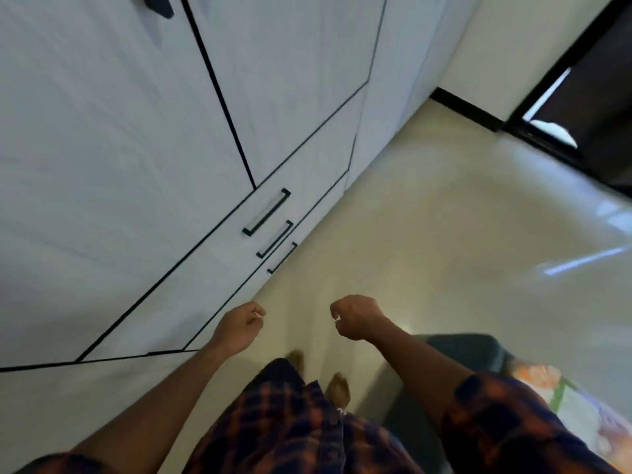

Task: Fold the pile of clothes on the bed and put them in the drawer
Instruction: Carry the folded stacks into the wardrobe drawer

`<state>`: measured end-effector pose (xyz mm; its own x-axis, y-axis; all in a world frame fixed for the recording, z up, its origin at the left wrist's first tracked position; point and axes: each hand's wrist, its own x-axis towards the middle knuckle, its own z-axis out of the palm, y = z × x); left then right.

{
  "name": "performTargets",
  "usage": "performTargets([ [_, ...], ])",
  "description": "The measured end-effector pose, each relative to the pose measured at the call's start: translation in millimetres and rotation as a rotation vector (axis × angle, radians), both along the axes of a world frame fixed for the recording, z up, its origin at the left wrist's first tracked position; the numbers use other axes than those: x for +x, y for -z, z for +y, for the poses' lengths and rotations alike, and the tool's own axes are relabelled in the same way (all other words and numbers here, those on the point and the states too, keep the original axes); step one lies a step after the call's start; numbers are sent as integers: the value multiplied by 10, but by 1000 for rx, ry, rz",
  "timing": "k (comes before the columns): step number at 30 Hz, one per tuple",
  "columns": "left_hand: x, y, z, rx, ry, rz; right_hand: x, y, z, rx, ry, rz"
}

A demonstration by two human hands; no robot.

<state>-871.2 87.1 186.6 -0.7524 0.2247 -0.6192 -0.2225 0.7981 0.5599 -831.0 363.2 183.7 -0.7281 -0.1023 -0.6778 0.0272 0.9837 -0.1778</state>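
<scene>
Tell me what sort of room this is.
Probably a bedroom: a tall white wardrobe with closed doors, stacked drawers with black bar handles at its foot, and what looks like a bed edge with floral fabric.

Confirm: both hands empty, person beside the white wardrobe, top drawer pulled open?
Wrong on the drawer. The head view shows the top drawer closed, flush with the white wardrobe. The left hand and right hand are empty, as stated.

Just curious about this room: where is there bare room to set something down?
The floor between the wardrobe and the doorway is free. It is tighter between the drawers and the bed, where the feet stand.
</scene>
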Motion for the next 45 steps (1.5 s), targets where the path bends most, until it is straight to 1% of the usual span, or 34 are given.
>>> performTargets([
  [2, -298, 14, 147, 9, -24, 50, -507, -16, 45, -37, -68, 20],
  [6, -949, 99, 342, -58, -18, 295, -1487, -24, -48, -126, -176, 182],
  [7, -1129, 126, 400, -80, -22, 322, -1752, -17, -99, -149, -179, 214],
  [10, -1495, 154, 529, -127, -28, 297, -2325, 15, -287, -202, -280, 297],
  [11, -1555, 193, 561, -134, -9, 276, -2448, 41, -335, -187, -331, 311],
  [12, -1638, 250, 576, -146, 8, 254, -2579, 87, -382, -163, -364, 308],
  [15, -1825, 360, 605, -230, 58, 117, -2794, 256, -450, -67, -445, 215],
  [16, -1864, 385, 607, -261, 76, 99, -2816, 313, -463, -30, -477, 199],
  [18, -1902, 420, 620, -294, 64, 119, -2842, 397, -484, 19, -539, 227],
  [21, -1888, 475, 670, -309, 23, 128, -2911, 479, -519, -36, -532, 265],
  [23, -1859, 495, 714, -321, -5, 128, -2938, 504, -512, -56, -515, 248],
  [26, -1858, 515, 751, -332, -50, 152, -2950, 502, -534, 33, -552, 223],
  [30, -1813, 506, 756, -299, -30, 83, -2838, 476, -608, 123, -541, 217],
  [33, -1722, 428, 713, -235, 1, 32, -2752, 429, -541, 99, -511, 199],
  [35, -1522, 336, 683, -136, -49, 101, -2661, 395, -462, 54, -473, 179],
  [37, -1232, 231, 627, -67, -141, 317, -2555, 338, -422, 52, -454, 172],
  [38, -1049, 156, 560, -69, -183, 436, -2475, 297, -431, 62, -461, 166],
  [39, -890, 116, 482, -87, -205, 534, -2404, 281, -429, 81, -461, 150],
  [41, -595, 67, 290, -172, -171, 651, -2233, 302, -393, 131, -451, 130],
  [43, -276, 57, 95, -290, -130, 701, -2002, 300, -316, 166, -446, 129],
  [45, -14, 70, -72, -390, -198, 656, -1766, 292, -189, 161, -442, 102],
])
